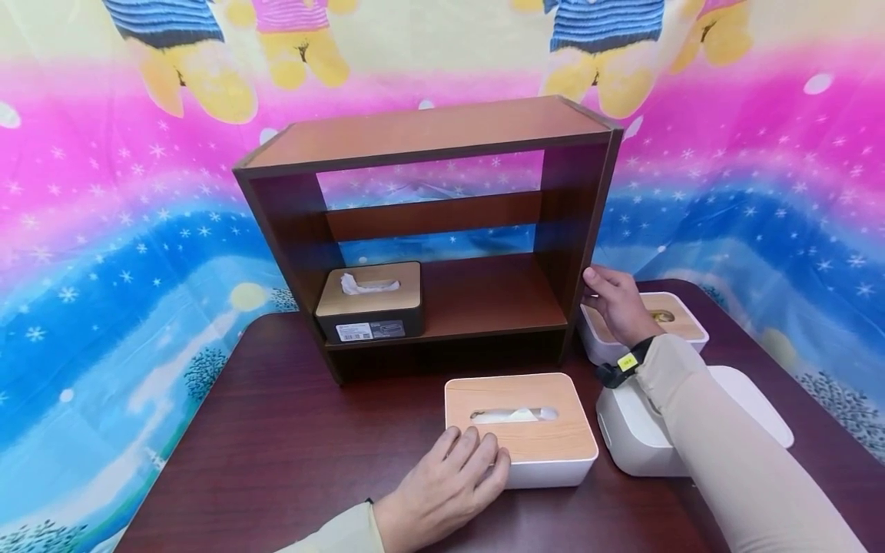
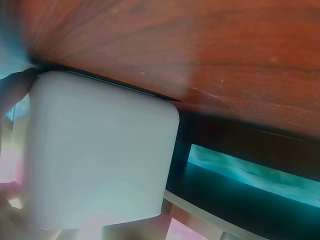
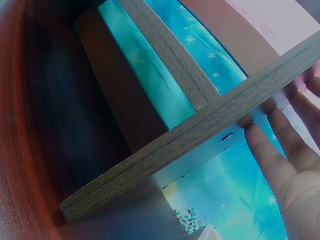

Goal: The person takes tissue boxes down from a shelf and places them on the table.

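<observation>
My left hand (image 1: 452,480) rests its fingers at the front left edge of a white tissue box (image 1: 546,475) with a light wood lid. The left wrist view shows that box's plain white side (image 2: 102,150), with the thumb (image 2: 17,92) at its edge. On the right, my right hand (image 1: 615,303) touches the side panel of a brown wooden shelf (image 1: 442,130). Its extended fingers (image 3: 272,155) meet the panel's outer face in the right wrist view. A black tissue box (image 1: 373,326) with a wood top and a tissue poking out stands on the shelf board, at its left end.
Another wood-topped white tissue box (image 1: 681,315) stands right of the shelf. A rounded white box (image 1: 636,453) sits in front of it, partly under the right forearm. All stand on a dark red-brown table (image 1: 276,445), with a printed curtain (image 1: 83,230) behind.
</observation>
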### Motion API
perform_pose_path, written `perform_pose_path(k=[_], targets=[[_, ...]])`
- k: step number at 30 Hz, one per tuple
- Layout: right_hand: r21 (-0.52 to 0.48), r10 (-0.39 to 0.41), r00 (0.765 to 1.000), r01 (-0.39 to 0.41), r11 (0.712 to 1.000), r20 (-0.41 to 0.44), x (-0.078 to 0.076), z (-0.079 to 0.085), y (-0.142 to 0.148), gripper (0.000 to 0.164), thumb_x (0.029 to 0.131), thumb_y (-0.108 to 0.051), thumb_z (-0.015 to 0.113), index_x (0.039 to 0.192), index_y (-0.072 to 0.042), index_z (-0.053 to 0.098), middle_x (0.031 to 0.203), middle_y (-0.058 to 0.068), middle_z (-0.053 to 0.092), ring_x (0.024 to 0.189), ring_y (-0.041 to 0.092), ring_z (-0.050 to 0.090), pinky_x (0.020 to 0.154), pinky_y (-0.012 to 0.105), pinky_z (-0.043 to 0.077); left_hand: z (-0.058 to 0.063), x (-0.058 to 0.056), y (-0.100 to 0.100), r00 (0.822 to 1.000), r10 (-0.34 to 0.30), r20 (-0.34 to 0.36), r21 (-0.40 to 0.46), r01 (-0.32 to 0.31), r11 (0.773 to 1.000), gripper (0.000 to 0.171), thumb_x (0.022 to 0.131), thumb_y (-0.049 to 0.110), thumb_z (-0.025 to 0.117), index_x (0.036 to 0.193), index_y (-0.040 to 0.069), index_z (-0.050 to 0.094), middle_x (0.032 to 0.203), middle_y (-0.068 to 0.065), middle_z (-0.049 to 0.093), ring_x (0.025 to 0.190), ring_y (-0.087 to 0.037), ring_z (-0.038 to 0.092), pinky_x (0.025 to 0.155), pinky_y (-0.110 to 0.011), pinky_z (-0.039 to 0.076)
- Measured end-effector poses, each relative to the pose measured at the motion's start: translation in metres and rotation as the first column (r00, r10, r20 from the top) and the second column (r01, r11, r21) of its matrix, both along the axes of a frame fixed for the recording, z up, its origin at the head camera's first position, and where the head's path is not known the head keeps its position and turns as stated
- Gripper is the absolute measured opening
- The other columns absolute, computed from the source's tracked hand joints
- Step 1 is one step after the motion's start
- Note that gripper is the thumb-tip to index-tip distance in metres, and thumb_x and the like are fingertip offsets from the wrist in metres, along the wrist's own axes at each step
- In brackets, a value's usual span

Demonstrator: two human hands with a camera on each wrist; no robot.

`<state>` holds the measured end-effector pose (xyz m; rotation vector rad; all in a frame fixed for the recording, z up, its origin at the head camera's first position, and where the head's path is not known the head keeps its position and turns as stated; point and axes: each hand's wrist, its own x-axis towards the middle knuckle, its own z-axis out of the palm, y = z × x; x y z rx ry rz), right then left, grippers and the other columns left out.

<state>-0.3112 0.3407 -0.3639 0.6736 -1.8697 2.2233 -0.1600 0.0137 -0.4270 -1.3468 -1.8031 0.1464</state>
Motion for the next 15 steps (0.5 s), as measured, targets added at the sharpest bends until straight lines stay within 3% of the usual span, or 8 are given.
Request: perform_pose_path(k=[15], targets=[[0.009, -0.011, 1.000, 0.011, 1.000, 0.001, -0.0001, -0.0010, 0.0005, 0.035, 0.094, -0.014, 0.044, 0.123, 0.004, 0.050, 0.114, 0.010, 0.058, 0.094, 0.020, 0.059, 0.078, 0.030, 0.047, -0.0063, -0.0068, 0.0002, 0.998, -0.011, 0.068, -0.007, 0.012, 1.000, 0.028, 0.087, 0.009, 0.033, 0.107, 0.006, 0.052, 0.098, -0.012, 0.050, 0.084, -0.030, 0.049, 0.066, -0.038, 0.041]])
